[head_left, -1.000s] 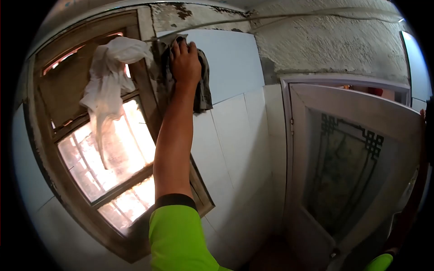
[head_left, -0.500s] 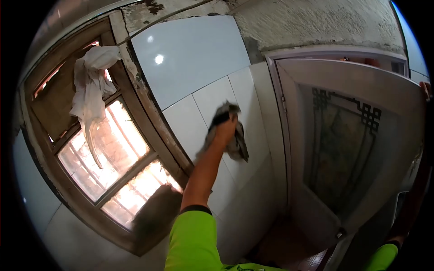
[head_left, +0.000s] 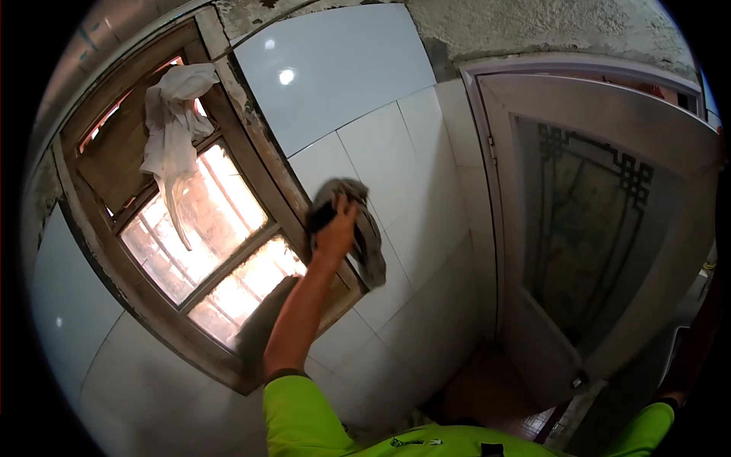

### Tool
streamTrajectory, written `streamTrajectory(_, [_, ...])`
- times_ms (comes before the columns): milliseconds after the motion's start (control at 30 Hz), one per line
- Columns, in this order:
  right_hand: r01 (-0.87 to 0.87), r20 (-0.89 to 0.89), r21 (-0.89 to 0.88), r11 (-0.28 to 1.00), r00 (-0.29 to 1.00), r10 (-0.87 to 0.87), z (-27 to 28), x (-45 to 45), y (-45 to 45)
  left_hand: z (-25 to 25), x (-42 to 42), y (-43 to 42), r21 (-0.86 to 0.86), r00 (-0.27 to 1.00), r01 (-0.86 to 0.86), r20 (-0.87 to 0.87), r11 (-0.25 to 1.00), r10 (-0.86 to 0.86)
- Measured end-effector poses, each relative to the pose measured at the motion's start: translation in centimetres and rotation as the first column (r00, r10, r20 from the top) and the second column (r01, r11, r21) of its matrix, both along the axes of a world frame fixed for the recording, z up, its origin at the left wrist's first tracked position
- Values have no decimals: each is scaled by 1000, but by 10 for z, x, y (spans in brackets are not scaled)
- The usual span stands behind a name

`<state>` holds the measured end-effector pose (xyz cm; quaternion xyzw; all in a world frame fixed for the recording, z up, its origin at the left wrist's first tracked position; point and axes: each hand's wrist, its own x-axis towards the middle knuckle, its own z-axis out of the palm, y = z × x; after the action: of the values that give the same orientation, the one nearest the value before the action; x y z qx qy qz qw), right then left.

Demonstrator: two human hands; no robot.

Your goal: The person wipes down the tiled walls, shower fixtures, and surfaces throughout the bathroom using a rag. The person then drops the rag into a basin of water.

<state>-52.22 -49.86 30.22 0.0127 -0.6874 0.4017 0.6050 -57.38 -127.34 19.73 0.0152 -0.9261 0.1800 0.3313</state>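
Note:
My left hand (head_left: 336,230) presses a grey-brown cloth (head_left: 370,242) against the white wall tiles (head_left: 415,190), just right of the window frame. Its fingers are bent into the cloth, which bunches above them and hangs down on the right. At the far right edge, my right hand (head_left: 721,146) is by the upper outer corner of the white door (head_left: 506,221); it is dark and cut off, so its fingers cannot be made out. Above the cloth is a bluish-white glossy tile (head_left: 343,68).
A wooden-framed window (head_left: 228,282) with bright panes stands on the left, a whitish cloth (head_left: 171,126) hanging over it. Rough cement (head_left: 533,30) lies above the door frame (head_left: 481,152). Below is a reddish-brown floor area (head_left: 476,388).
My left hand moved with the cloth from the glossy upper tile down and right onto the white tiles, then left beside the window frame. My right hand stays near the door's outer edge.

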Motion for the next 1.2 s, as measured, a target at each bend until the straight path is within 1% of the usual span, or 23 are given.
streamTrajectory(33, [26,-39,23,999,999,-25,-1,-2,2,30,2,14,91,1000,-22,9,996,21])
streamTrajectory(67, [35,-39,22,999,999,-34,-2,-1,2,53,-8,15,-1,996,-54,-68,999,54])
streamTrajectory(133, [-63,1,-63,996,998,64,1,9,-11,98,-28,20,-23,979,-2,-204,1000,-3])
streamTrajectory(200, [-37,7,-66,997,999,38,1,9,-6,144,-48,32,-52,949,6,-314,999,-22])
streamTrajectory(233, [-32,19,-67,997,999,33,1,8,-5,162,-71,24,-142,890,24,-447,990,-86])
streamTrajectory(300, [-22,34,-63,998,999,24,1,13,-9,211,-98,34,-137,833,48,-542,989,-115])
streamTrajectory(367, [-8,46,-44,999,999,9,4,17,-14,258,-117,52,-116,816,9,-573,993,-75])
streamTrajectory(433, [29,-2,1,1000,1000,-29,0,18,-17,291,-147,61,-157,750,67,-644,985,-153])
streamTrajectory(500, [69,5,-21,997,998,-69,0,22,-24,312,-183,70,-53,768,152,-623,987,-151])
streamTrajectory(567, [106,14,-44,993,994,-105,-5,23,-14,317,-219,76,-176,721,103,-665,979,-196])
streamTrajectory(600, [284,-87,277,918,959,-270,-12,20,11,317,-244,76,-157,716,201,-650,967,-255])
streamTrajectory(633, [440,-230,547,712,897,-378,-9,20,12,309,-253,86,-92,772,229,-589,969,-239])
streamTrajectory(667, [443,-227,560,700,895,-384,-11,24,11,300,-271,93,-11,817,271,-527,963,-235])
streamTrajectory(733, [245,-58,270,931,969,-238,-4,33,-21,265,-321,94,31,837,352,-458,935,-300])
streamTrajectory(833, [188,6,159,969,982,-191,-2,40,-21,190,-336,110,-91,850,414,-318,906,-420])
streamTrajectory(900, [166,6,129,978,986,-168,-2,44,-29,127,-358,113,24,874,448,-223,894,-432])
streamTrajectory(967, [141,-3,103,985,990,-142,-1,42,-21,56,-365,110,8,920,392,-6,920,-392])
streamTrajectory(1000, [255,-124,345,904,966,-225,-3,37,-4,36,-333,121,170,919,388,6,906,-394])
streamTrajectory(1033, [372,-260,548,750,927,-270,-6,35,11,7,-326,120,186,915,389,37,902,-402])
streamTrajectory(1067, [380,-263,549,744,924,-277,-5,38,3,-27,-328,116,139,907,405,61,904,-416])
streamTrajectory(1100, [217,-140,366,905,974,-177,-2,41,-14,-60,-326,111,95,902,416,84,904,-424])
streamTrajectory(1133, [48,-44,144,988,998,-42,2,43,-27,-92,-322,104,53,897,425,106,903,-429])
streamTrajectory(1200, [133,5,144,981,991,-135,9,50,-35,-149,-302,90,-32,884,456,132,889,-449])
